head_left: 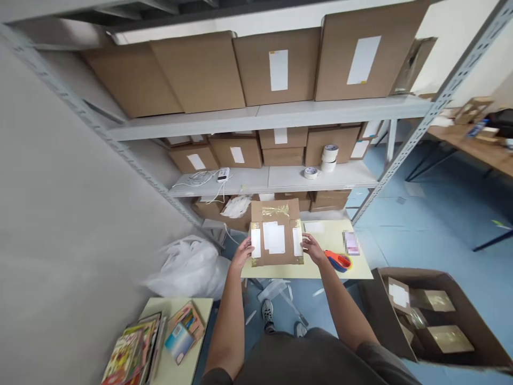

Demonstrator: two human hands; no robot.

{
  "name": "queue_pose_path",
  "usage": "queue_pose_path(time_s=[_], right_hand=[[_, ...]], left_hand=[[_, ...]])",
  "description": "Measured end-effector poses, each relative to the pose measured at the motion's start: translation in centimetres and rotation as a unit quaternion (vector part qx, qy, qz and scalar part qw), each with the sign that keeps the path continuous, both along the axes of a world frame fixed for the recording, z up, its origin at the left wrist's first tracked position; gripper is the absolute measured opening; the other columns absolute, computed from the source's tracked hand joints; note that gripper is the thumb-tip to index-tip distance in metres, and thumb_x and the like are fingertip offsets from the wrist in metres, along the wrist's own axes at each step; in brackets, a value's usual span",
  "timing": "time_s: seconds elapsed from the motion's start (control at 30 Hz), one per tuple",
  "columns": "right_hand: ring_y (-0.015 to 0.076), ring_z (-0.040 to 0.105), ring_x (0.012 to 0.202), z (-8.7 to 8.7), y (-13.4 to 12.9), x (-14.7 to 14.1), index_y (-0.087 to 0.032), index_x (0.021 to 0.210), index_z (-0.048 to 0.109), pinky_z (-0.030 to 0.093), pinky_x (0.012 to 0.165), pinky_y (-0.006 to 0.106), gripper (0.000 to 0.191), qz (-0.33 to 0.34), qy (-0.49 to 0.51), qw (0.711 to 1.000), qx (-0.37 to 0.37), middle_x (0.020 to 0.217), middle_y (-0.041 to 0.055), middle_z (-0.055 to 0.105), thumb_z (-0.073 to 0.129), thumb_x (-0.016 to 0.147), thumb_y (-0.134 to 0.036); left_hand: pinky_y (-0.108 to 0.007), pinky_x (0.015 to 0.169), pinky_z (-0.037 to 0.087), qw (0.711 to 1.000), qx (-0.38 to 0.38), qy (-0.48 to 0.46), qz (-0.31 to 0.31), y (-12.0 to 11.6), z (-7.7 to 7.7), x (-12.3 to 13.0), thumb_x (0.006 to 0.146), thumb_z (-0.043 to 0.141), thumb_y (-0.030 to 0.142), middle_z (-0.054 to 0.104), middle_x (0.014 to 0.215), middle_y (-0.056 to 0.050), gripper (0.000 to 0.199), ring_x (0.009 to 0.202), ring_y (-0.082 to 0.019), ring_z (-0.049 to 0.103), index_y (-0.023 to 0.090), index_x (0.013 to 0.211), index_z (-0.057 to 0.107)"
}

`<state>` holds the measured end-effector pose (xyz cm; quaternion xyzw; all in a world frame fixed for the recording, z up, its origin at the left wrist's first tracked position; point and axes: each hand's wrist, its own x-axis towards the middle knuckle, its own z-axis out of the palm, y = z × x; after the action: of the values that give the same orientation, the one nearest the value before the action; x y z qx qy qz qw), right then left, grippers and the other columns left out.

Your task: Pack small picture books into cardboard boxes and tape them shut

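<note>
Between my two hands is a cardboard box (276, 260) with white labels and shiny clear tape on it. My left hand (242, 253) grips its left side, and my right hand (311, 248) grips its right side. The box is over the left part of a pale yellow table (316, 271); whether it rests on the table I cannot tell. To the right of my right hand lies a red and blue tape dispenser (339, 261). Beyond it is a pinkish, blurred-out item (351, 243), and a white sheet (315, 228) lies near the table's back edge.
A metal shelf (264, 120) with several cardboard boxes stands ahead, with tape rolls (310, 172) on its middle level. A large open carton (368, 305) holding small boxes is at right. Plastic bags (188, 267) and a side table (202, 310) with books (130, 350) are at left.
</note>
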<state>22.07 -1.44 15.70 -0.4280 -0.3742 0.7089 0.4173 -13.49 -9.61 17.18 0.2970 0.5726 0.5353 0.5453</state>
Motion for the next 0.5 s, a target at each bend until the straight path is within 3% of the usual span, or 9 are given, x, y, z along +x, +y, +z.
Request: queue_pose_path(time_s=[0.17,0.27,0.5], right_hand=[[0.0194,0.062,0.084,0.1,1.9,0.0,-0.030,0.112,0.066,0.051,0.080,0.035,0.056,-0.047,-0.045,0.998,-0.003,0.085,-0.0030,0.062,0.084,0.060,-0.036],[0.0201,0.062,0.083,-0.8,2.9,-0.9,-0.029,0.112,0.068,0.051,0.080,0.036,0.055,-0.083,-0.078,0.993,-0.016,0.084,-0.0024,0.063,0.083,0.059,-0.034],[0.0213,0.062,0.078,-6.2,3.5,-3.5,-0.022,0.107,0.073,0.049,0.074,0.036,0.054,-0.200,-0.174,0.958,-0.107,0.081,0.0019,0.067,0.077,0.053,-0.029]], left_hand=[[-0.031,0.083,0.057,0.998,-0.013,-0.024,-0.061,6.3,-2.6,-1.6,0.060,0.088,0.027,0.074,0.122,-0.011,0.080,0.104,-0.023,0.071,0.023,0.137,0.066],[-0.031,0.083,0.057,0.994,-0.025,-0.031,-0.102,9.1,-4.4,-2.7,0.061,0.088,0.027,0.075,0.118,-0.010,0.080,0.102,-0.023,0.072,0.024,0.138,0.066],[-0.032,0.082,0.058,0.984,-0.067,-0.044,-0.156,11.3,-10.9,-3.1,0.061,0.083,0.034,0.073,0.122,-0.011,0.083,0.103,-0.024,0.073,0.023,0.140,0.061]])
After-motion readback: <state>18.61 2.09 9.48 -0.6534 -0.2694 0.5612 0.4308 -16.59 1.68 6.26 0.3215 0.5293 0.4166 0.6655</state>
